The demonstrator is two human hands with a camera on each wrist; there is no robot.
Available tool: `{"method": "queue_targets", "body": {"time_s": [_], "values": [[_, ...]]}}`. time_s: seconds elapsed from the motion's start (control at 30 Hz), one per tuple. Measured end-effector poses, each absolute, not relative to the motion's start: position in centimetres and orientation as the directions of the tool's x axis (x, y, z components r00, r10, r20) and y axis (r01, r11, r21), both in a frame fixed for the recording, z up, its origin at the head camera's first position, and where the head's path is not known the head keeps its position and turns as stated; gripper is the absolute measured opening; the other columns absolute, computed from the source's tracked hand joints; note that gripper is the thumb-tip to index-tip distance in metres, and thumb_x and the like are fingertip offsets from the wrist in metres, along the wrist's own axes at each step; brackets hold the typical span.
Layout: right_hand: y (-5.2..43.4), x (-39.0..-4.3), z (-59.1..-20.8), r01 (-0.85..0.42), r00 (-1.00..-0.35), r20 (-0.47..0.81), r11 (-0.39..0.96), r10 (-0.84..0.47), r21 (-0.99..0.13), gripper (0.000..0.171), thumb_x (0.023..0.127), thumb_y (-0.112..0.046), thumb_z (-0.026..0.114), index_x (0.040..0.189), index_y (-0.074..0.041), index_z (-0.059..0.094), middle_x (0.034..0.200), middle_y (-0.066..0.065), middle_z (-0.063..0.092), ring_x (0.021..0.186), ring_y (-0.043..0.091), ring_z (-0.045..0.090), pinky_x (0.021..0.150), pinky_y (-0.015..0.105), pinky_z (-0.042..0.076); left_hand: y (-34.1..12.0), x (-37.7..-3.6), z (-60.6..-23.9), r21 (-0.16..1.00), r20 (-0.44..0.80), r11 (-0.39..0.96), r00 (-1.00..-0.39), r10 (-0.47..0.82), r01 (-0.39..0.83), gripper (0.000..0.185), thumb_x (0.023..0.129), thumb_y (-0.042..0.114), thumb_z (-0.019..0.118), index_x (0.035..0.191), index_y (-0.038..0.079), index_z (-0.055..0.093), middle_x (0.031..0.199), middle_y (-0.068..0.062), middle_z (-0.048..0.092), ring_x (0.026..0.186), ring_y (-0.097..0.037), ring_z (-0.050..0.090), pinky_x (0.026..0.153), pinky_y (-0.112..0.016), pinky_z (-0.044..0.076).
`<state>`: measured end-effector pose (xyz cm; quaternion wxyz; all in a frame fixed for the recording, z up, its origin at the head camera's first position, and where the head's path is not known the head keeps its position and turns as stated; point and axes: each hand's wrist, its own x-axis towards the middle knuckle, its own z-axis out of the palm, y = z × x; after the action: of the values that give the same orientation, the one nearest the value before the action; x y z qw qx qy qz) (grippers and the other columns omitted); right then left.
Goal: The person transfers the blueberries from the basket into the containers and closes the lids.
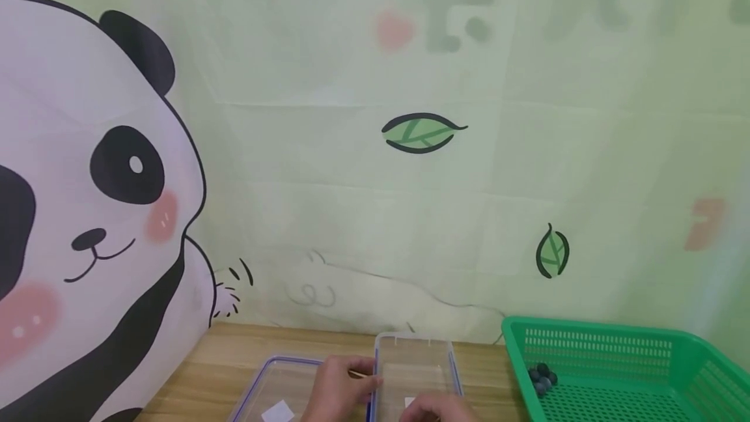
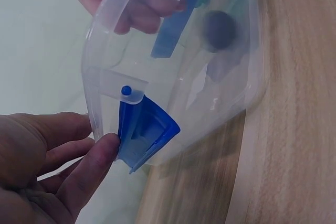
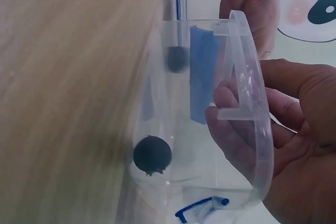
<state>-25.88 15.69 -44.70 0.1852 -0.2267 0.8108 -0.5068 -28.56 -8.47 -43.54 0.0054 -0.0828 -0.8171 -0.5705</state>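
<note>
Two round, dark blueberries (image 3: 152, 154) are seen inside a rectangular clear plastic box (image 1: 413, 336) with blue latches (image 2: 144, 129), which is set on the wood-grained tabletop (image 1: 199, 383); one is shown sharply, low by a side wall, the other blurred. The box's rim is pinched beside a latch by the thumb and fingers of the left hand (image 2: 58, 166). The right hand (image 3: 294, 124) is held over the opposite side, its fingers reached past the rim into the box with nothing gripped. To the left of the box, a flat clear plastic lid with blue edging (image 1: 293, 359) is laid, marked with a small white label (image 1: 278, 411). To the right, a green plastic basket with slotted sides (image 1: 609, 325) is placed, and a small cluster of dark blueberries (image 1: 543, 378) is gathered at its left side. Behind, a pale green backdrop (image 1: 316, 213) is printed with a panda and leaves.
</note>
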Motion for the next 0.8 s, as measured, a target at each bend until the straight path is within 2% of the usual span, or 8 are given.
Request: {"method": "queue_targets", "body": {"time_s": [0.1,0.17,0.23,0.37,0.53,0.63,0.8], "values": [[16.3,-26.8,-45.4,-0.195,-0.816,-0.067,0.381,-0.574,-0.904,0.018,0.099,-0.022,0.077,0.113,-0.011,0.076,0.101,-0.001,0.073,0.093,0.015,0.069,0.085,0.033,0.059,-8.5,-28.6,-43.6,0.930,0.099,0.340,-0.986,0.133,0.139,0.025,0.088,0.000,0.084,0.112,-0.006,0.078,0.096,-0.006,0.075,0.079,-0.018,0.072,0.066,-0.032,0.066],[16.5,-26.7,-44.9,-0.208,-0.830,-0.039,0.375,-0.556,-0.903,0.019,0.099,-0.021,0.077,0.113,-0.009,0.075,0.101,-0.001,0.073,0.093,0.015,0.068,0.085,0.033,0.060,-8.5,-28.7,-43.6,0.933,0.089,0.336,-0.987,0.133,0.130,0.025,0.089,0.000,0.084,0.113,-0.006,0.078,0.096,-0.006,0.076,0.080,-0.018,0.072,0.067,-0.032,0.066],[16.4,-25.8,-43.4,-0.203,-0.860,-0.015,0.369,-0.509,-0.907,0.018,0.099,-0.015,0.076,0.113,-0.003,0.074,0.101,0.001,0.072,0.093,0.019,0.068,0.086,0.038,0.061,-8.5,-28.7,-43.5,0.938,0.087,0.323,-0.987,0.139,0.128,0.025,0.089,0.001,0.084,0.113,-0.007,0.078,0.097,-0.006,0.076,0.081,-0.019,0.072,0.068,-0.033,0.067],[16.6,-23.8,-40.0,-0.231,-0.902,0.041,0.400,-0.430,-0.887,0.015,0.101,-0.011,0.074,0.113,-0.002,0.073,0.102,0.002,0.073,0.094,0.021,0.068,0.087,0.042,0.062,-8.7,-28.7,-43.6,0.945,0.106,0.293,-0.983,0.152,0.147,0.025,0.089,-0.001,0.083,0.111,-0.009,0.077,0.097,-0.008,0.076,0.083,-0.020,0.073,0.068,-0.035,0.067],[17.8,-22.6,-37.1,-0.334,-0.913,0.166,0.446,-0.374,-0.831,0.014,0.099,-0.012,0.077,0.110,-0.003,0.076,0.103,0.003,0.076,0.092,0.020,0.071,0.081,0.032,0.063,-8.7,-28.6,-43.6,0.945,0.120,0.286,-0.981,0.155,0.161,0.025,0.089,-0.003,0.082,0.111,-0.011,0.076,0.097,-0.009,0.076,0.082,-0.020,0.073,0.066,-0.034,0.067],[18.8,-22.1,-36.2,-0.353,-0.924,0.225,0.467,-0.308,-0.811,0.016,0.097,-0.014,0.080,0.110,-0.006,0.078,0.103,0.001,0.077,0.092,0.020,0.072,0.077,0.026,0.062,-8.7,-28.6,-43.5,0.945,0.116,0.287,-0.982,0.152,0.156,0.025,0.088,-0.003,0.082,0.111,-0.011,0.076,0.097,-0.009,0.076,0.082,-0.020,0.073,0.067,-0.034,0.067],[20.7,-21.6,-35.1,-0.346,-0.938,0.276,0.510,-0.210,-0.788,0.021,0.097,-0.024,0.080,0.112,-0.009,0.078,0.104,-0.002,0.076,0.094,0.015,0.071,0.080,0.026,0.061,-8.7,-28.6,-43.6,0.945,0.130,0.282,-0.980,0.150,0.168,0.025,0.088,-0.003,0.083,0.111,-0.011,0.077,0.096,-0.009,0.076,0.081,-0.020,0.073,0.067,-0.034,0.067]]}}
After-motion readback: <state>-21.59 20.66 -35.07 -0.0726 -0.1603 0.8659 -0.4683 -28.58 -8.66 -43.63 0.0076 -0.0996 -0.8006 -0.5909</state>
